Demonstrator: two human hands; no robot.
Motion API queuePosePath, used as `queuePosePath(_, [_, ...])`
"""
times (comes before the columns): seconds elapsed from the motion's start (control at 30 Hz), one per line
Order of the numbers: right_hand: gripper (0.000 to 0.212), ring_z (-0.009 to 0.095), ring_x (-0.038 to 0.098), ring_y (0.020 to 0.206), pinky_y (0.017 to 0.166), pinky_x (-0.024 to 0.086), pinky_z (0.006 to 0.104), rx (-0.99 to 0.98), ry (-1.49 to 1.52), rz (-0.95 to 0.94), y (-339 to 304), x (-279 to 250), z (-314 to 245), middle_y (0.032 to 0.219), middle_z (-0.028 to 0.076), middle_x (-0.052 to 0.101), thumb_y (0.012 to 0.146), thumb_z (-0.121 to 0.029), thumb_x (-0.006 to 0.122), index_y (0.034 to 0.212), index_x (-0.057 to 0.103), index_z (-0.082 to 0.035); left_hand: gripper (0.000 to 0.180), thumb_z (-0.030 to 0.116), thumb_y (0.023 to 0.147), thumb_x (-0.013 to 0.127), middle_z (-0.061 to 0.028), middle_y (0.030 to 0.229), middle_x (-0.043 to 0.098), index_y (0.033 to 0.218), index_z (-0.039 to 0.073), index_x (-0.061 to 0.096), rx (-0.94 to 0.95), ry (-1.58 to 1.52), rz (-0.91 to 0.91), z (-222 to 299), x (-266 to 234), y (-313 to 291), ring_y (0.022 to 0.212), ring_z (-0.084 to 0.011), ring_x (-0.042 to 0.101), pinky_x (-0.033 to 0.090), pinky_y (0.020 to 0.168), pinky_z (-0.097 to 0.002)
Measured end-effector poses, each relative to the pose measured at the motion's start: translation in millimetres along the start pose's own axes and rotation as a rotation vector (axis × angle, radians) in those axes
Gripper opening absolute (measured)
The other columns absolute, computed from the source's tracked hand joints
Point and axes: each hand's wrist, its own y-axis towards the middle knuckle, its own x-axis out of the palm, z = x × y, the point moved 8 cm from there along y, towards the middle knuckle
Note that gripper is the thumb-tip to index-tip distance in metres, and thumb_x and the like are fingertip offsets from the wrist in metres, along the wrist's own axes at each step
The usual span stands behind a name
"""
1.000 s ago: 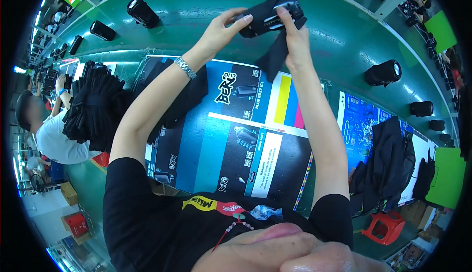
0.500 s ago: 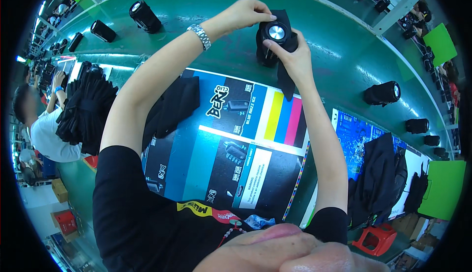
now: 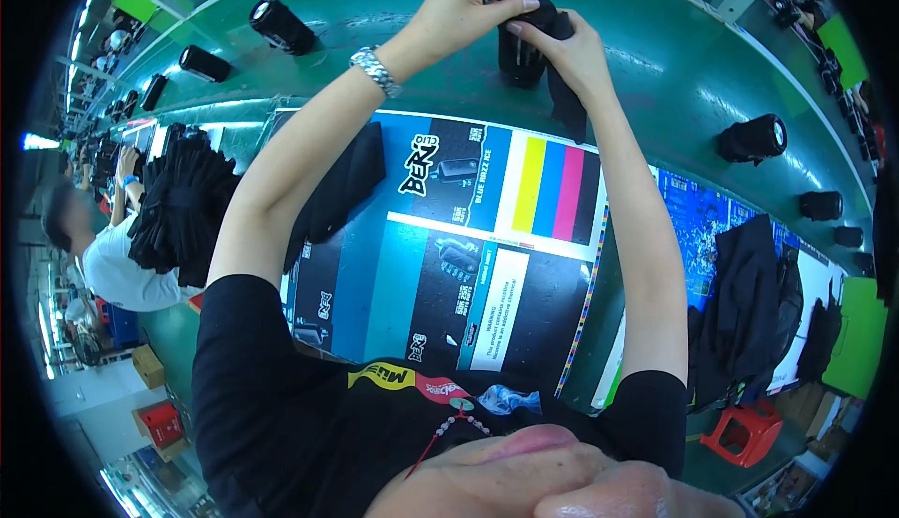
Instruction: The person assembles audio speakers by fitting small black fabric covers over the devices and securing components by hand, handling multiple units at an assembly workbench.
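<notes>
At the far side of the green bench, a black cylindrical speaker (image 3: pixel 521 61) stands upright between my hands. Black cloth (image 3: pixel 565 106), apparently a soft bag, covers its top and hangs down its right side. My left hand (image 3: pixel 473 7) pinches the cloth's upper edge between thumb and fingers. From the right, my right hand (image 3: pixel 579 54) grips the cloth at the speaker's top, its thumb pointing toward the left fingertips. The speaker's round end is hidden under cloth and fingers.
Other black speakers (image 3: pixel 281 26) stand along the bench on both sides. A bundle of black cloth (image 3: pixel 183 204) lies left, more black cloth (image 3: pixel 744 279) right. Colourful printed sheets (image 3: pixel 412 279) cover the near bench. A person in white (image 3: pixel 126 260) works at left; a red stool (image 3: pixel 743 432) stands lower right.
The speaker's shiny round end, visible before, is now covered by the black cloth. Both my hands have come closer together over its top. The whole view has shifted slightly.
</notes>
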Motion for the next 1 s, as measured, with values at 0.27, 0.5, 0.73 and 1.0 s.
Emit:
queuePosePath(0.27, [0.046,0.018,0.064,0.084,0.077,0.049,0.0311,0.079,-0.254,-0.28,-21.2,-61.5,41.4,0.091,0.009,0.068,0.071,-0.026,0.078,0.107,0.064,-0.002,0.032,0.032,0.087,0.067,-0.0036,0.09,0.064,0.106,0.006,0.068,-0.355,-0.438,0.267,-17.9,-9.7,-15.8,0.08,-0.0112,0.058,0.046,0.066,-0.0242])
queuePosePath(0.5, [0.025,0.014,0.057,0.076,0.075,0.043,0.0291,0.242,0.409,0.304,59.5,-48.5,58.1,0.08,0.008,0.069,0.088,-0.024,0.06,0.09,0.065,0.0,0.05,0.044,0.097,0.047,-0.0101,0.094,0.067,0.106,-0.003,0.06,-0.745,-1.203,0.412,-85.4,88.3,-3.3,0.086,-0.0174,0.064,0.051,0.079,-0.0317])
queuePosePath(0.73, [0.03,0.016,0.062,0.073,0.069,0.048,0.0299,0.284,0.857,0.193,45.4,-16.4,78.3,0.083,0.007,0.065,0.092,-0.027,0.055,0.091,0.065,0.001,0.062,0.048,0.098,0.036,-0.0117,0.084,0.069,0.086,-0.005,0.067,-0.5,-0.976,0.524,-60.2,115.4,-1.6,0.076,-0.0147,0.063,0.047,0.073,-0.0274])
queuePosePath(1.0, [0.025,0.016,0.063,0.073,0.068,0.051,0.0287,0.254,0.828,0.348,23.5,-33.9,148.4,0.086,0.005,0.066,0.091,-0.017,0.045,0.093,0.066,-0.002,0.049,0.041,0.098,0.042,-0.0023,0.069,0.059,0.076,0.001,0.061,-0.679,-0.96,0.573,-82.6,151.2,-21.5,0.062,-0.008,0.052,0.042,0.061,-0.0247])
